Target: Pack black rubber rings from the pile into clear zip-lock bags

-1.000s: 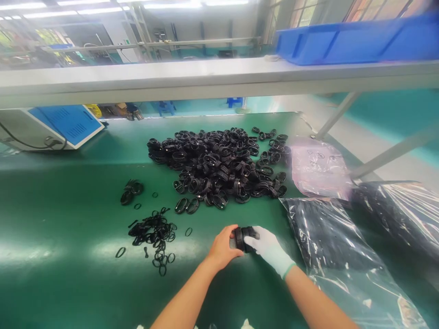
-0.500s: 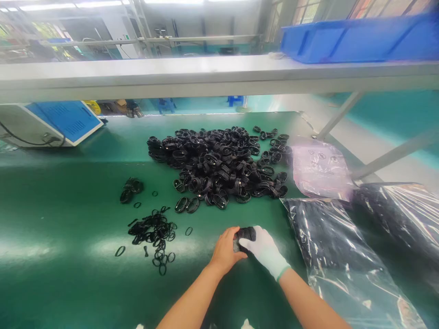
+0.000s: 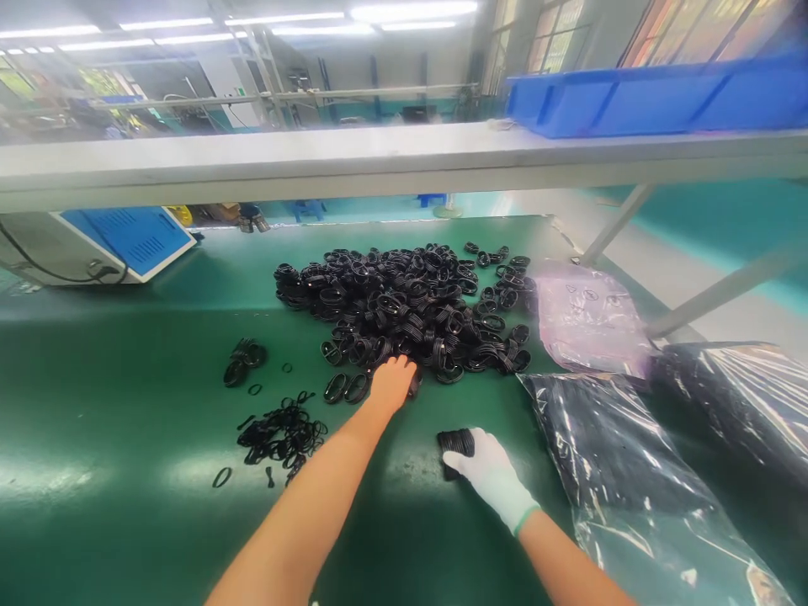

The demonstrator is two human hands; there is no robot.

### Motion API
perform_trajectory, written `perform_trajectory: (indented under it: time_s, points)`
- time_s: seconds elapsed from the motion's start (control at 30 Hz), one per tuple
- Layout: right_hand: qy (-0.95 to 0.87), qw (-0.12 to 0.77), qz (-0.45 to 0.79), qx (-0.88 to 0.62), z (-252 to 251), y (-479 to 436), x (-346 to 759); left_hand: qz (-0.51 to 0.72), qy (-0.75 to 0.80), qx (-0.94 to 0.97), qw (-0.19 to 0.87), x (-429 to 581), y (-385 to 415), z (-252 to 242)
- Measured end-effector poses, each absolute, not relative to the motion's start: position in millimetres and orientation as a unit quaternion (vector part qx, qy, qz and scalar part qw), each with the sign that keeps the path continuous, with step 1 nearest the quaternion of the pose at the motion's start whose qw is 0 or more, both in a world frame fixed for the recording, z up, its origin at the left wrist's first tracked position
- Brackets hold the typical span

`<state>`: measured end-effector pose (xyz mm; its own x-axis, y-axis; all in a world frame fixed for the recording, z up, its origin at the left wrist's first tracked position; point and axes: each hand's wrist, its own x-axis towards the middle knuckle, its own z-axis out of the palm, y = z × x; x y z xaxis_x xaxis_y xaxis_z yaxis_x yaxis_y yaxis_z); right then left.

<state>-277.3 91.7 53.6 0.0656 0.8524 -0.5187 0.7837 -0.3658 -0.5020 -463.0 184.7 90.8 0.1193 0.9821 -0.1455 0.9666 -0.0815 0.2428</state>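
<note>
My bare left hand (image 3: 392, 381) reaches to the front of a heap of coiled black cables (image 3: 417, 311), its fingers curled over a coiled black cable (image 3: 414, 385) at the heap's near edge. The fingertips are partly hidden behind the knuckles. Nearer to me, my right hand (image 3: 489, 473), in a white glove, is closed around a stack of coiled black cables (image 3: 455, 443) standing on the green table (image 3: 404, 505). Two loose coils (image 3: 346, 387) lie just left of my left hand.
Small black rubber bands (image 3: 278, 433) are scattered left of my left forearm, with a few coils (image 3: 245, 360) behind them. Clear plastic bags (image 3: 606, 454) of black items lie at the right, near a pinkish bag (image 3: 587, 316). A white shelf (image 3: 353, 156) with a blue bin (image 3: 656, 97) spans above.
My left hand has left the stack and moved forward to the heap, onto a coil at its front. My right hand stays around the stack. The view has tipped slightly upward.
</note>
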Motion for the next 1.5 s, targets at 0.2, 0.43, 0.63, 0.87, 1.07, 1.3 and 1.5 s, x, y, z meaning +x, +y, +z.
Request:
perform_trajectory:
  time_s: [0.2,0.43,0.63,0.87,1.07,1.3,1.5]
  points:
    - [-0.569,0.058,0.382,-0.726,49.3,91.5,-278.2,-0.043,0.711,0.667,0.22,-446.5,113.6,75.6]
    - [-0.577,0.071,0.378,-0.72,48.6,89.7,-276.9,0.176,0.682,0.481,0.521,-431.4,72.1,42.3]
    - [-0.582,0.074,0.377,-0.717,47.7,88.9,-275.3,0.248,0.648,0.425,0.581,-425.0,62.5,37.9]
    - [-0.575,0.062,0.379,-0.722,51.5,88.6,-274.8,0.295,0.628,0.404,0.596,-425.8,56.6,27.6]
    - [-0.568,0.044,0.378,-0.73,57.0,87.9,-282.5,0.281,0.633,0.412,0.592,-420.3,51.6,24.2]
    - [-0.547,-0.012,0.367,-0.752,56.5,88.6,-293.0,0.226,0.7,0.506,0.451,-452.3,79.1,48.5]
    - [-0.551,-0.001,0.371,-0.748,54.8,87.5,-290.7,0.042,0.662,0.746,0.064,-500.0,158.2,82.6]
